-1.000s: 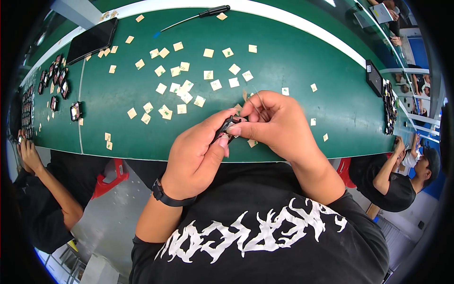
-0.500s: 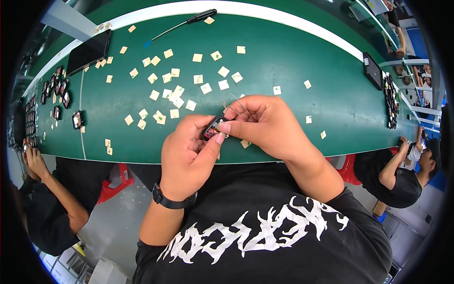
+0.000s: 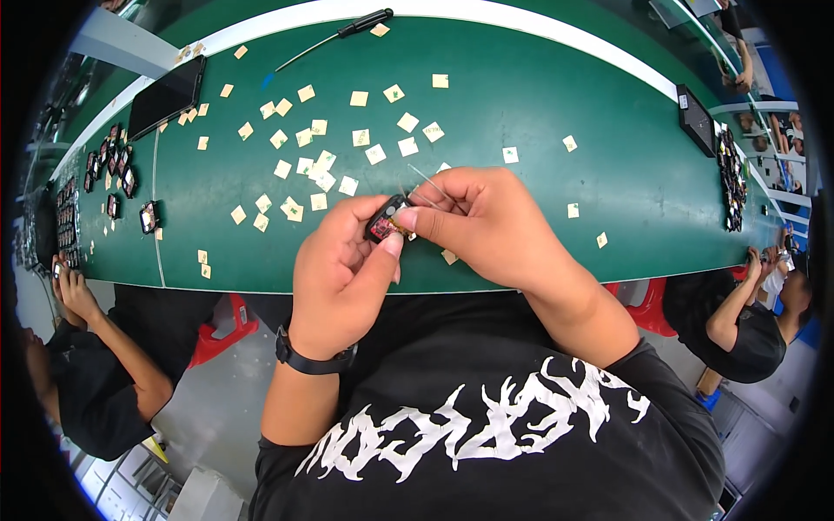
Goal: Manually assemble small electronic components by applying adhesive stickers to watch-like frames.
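Above the table's near edge, my left hand (image 3: 334,273) grips a small black watch-like device (image 3: 379,227) between thumb and fingers. Its case lies open to the upper right, with reddish and yellow inner parts showing. My right hand (image 3: 491,217) is closed, its thumb and fingertip pressed at the device's right side. Thin metal tweezers (image 3: 424,178) rest in the curled right fingers, their points sticking out up and left. What the right fingertips pinch at the device is too small to make out.
Many small cream paper squares (image 3: 360,137) lie scattered on the green table (image 3: 486,117). A screwdriver (image 3: 334,39) lies at the back, a black tablet (image 3: 167,97) at left. More small devices (image 3: 149,217) sit left; black parts (image 3: 731,182) and a black box (image 3: 695,117) right. Co-workers sit both sides.
The right thumb has shifted slightly left over the device, and the tweezers' points have swung left. A grey round part now shows at the device's top. The whole view has shifted a little.
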Tool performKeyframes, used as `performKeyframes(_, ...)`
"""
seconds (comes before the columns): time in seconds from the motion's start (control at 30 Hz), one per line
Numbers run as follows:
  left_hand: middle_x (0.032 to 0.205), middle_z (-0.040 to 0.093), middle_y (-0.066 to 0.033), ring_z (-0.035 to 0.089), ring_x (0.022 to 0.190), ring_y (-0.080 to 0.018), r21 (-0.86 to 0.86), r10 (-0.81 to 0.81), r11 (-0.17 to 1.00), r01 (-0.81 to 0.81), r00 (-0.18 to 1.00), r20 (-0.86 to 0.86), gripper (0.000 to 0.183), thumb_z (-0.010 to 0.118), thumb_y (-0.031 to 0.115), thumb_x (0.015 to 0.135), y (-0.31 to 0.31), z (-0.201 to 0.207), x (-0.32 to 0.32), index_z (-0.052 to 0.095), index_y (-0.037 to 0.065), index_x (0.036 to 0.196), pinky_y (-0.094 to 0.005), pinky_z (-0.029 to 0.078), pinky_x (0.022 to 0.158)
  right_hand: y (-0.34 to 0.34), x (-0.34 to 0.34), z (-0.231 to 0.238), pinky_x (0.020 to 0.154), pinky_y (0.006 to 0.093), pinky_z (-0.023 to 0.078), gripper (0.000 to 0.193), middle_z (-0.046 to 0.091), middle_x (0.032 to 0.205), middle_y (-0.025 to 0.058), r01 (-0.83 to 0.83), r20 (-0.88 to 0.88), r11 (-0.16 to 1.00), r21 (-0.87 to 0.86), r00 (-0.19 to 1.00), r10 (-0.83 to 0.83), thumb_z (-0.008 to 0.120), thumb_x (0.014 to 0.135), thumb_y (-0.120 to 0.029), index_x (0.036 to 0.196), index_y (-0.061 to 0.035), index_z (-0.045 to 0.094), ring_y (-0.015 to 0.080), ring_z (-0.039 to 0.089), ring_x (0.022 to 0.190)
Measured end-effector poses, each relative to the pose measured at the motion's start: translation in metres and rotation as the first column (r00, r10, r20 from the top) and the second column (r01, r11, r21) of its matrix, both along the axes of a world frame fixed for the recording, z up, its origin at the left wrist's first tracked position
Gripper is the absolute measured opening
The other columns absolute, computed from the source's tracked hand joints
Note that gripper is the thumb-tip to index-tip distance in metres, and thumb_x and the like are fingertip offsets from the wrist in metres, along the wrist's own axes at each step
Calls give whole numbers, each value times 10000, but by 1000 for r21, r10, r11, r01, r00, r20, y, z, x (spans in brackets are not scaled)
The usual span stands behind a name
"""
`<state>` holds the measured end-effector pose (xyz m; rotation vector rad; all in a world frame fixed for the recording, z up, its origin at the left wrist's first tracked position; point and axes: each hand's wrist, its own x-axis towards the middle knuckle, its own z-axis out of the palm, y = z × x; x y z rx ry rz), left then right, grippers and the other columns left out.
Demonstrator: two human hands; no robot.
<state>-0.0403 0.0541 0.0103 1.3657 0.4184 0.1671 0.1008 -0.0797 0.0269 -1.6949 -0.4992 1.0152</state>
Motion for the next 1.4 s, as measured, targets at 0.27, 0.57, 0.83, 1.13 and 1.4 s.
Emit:
performKeyframes(0.27,1138,639,-124,582,759,-111,-68,-42,997,47,997,69,449,488,-67,931,1,0,-5,471,-67,1380,-208,427,590,-6,0,-1,498,229,400,194,607,672,-23,3,-66,999,32,998,-1,738,925,-177,941,15,719,37,510,593)
performKeyframes(0.57,957,653,-77,601,728,-95,252,-26,968,-7,991,128,395,547,-66,902,-7,-13,-3,586,-41,1294,-244,501,649,-18,6,-9,543,198,412,140,644,779,-6,-54,-58,988,146,996,63,738,912,-91,986,22,702,23,529,647)
performKeyframes(0.83,1053,684,-155,573,670,-116,-99,330,938,-332,943,-36,379,539,-45,950,27,17,-30,542,-55,1329,-215,420,538,-105,19,19,750,217,488,162,677,968,37,296,196,955,10,936,-292,699,907,2,1066,29,687,80,626,866)
performKeyframes(1.13,938,637,-37,550,651,-51,418,856,389,-821,490,164,278,651,106,987,187,-1,-111,599,-44,1215,-193,414,521,-205,75,-6,704,214,459,161,631,868,-13,565,404,794,-223,795,-453,680,963,-104,1070,13,656,62,566,774)
performKeyframes(1.4,1153,694,-151,673,999,-222,522,811,481,-704,583,38,380,608,196,1014,327,-43,-190,590,-55,1298,-309,562,815,-211,86,5,735,305,526,204,699,897,128,636,688,765,-100,600,-409,747,881,-150,985,23,717,191,670,803)
